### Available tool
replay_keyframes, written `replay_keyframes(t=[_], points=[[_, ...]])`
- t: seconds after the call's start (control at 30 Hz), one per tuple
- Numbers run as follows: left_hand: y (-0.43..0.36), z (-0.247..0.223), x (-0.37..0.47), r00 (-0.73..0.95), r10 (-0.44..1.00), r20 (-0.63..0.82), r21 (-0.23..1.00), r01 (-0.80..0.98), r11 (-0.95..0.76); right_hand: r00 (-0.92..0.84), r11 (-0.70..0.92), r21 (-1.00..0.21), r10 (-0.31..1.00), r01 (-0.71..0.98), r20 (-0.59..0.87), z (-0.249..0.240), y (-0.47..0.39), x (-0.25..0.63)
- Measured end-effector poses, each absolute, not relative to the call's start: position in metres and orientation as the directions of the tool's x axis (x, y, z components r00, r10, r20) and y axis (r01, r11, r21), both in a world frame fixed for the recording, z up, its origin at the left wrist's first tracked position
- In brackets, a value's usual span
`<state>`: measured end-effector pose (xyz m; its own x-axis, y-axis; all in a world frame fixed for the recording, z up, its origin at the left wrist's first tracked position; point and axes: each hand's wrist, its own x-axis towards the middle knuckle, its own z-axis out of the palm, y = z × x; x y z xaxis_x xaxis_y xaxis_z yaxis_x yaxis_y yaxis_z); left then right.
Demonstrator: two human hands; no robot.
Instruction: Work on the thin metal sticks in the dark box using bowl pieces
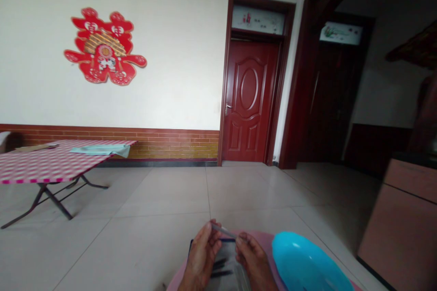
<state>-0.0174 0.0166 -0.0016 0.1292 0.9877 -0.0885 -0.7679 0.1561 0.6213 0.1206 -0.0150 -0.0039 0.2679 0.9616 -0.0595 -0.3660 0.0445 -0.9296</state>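
Observation:
Between my two hands, near the bottom of the view, runs a thin grey stick-like item (223, 230). My left hand (204, 252) pinches its left end. The other end is between the fingers of my right hand (251, 257). Below them lies a dark-edged tray or case (221, 251) with several black, slender items (221, 273) in it; their kind is too blurred to tell. Clear, shiny material shows beside my right hand.
A blue plate or basin (307, 263) sits on a pink round surface (265, 238) at my right. A folding table (44, 163) with a checked cover and pale cloth (102, 149) stands left. A cabinet (398, 223) is at the right, a red door (251, 100) ahead.

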Motion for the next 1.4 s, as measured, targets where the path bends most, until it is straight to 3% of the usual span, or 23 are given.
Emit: replay_keyframes(t=[0.17, 0.33, 0.5, 0.57, 0.67, 0.8, 1.0, 1.2, 1.4], points=[[0.017, -0.005, -0.018, 0.159, 0.987, -0.014, 0.656, -0.744, 0.129, 0.121, -0.001, -0.975, 0.992, -0.222, -0.029, -0.008, -0.013, 0.117], [0.012, -0.003, -0.015, 0.183, 0.983, 0.008, 0.699, -0.704, 0.125, -0.018, 0.054, -0.999, 0.998, -0.005, 0.054, -0.016, -0.015, 0.107], [0.011, 0.005, -0.015, 0.117, 0.992, 0.048, 0.724, -0.688, 0.046, 0.056, 0.108, -0.982, 0.991, 0.158, 0.118, -0.011, -0.018, 0.113], [0.012, 0.005, -0.016, 0.044, 0.998, 0.055, 0.820, -0.573, -0.020, 0.163, 0.108, -0.983, 0.978, 0.146, 0.132, -0.008, -0.017, 0.121], [0.012, -0.001, -0.016, 0.023, 0.984, 0.179, 0.967, -0.189, -0.171, 0.303, 0.128, -0.987, 0.941, 0.101, 0.152, -0.006, -0.015, 0.131], [0.008, -0.008, -0.011, 0.147, 0.922, 0.359, 0.907, 0.177, -0.381, 0.363, 0.160, -0.963, 0.902, 0.216, 0.232, 0.003, -0.010, 0.145], [0.004, -0.010, -0.008, 0.262, 0.865, 0.428, 0.764, 0.406, -0.501, 0.162, 0.072, -0.716, 0.954, 0.694, 0.253, 0.029, -0.005, 0.218], [0.006, -0.011, -0.010, 0.286, 0.866, 0.411, 0.732, 0.462, -0.500, 0.113, -0.043, -0.512, 0.988, 0.858, 0.106, 0.025, -0.036, 0.314], [0.009, -0.015, -0.011, 0.302, 0.849, 0.434, 0.714, 0.460, -0.528, -0.031, 0.019, -0.413, 0.999, 0.910, -0.022, -0.003, -0.059, 0.322]])
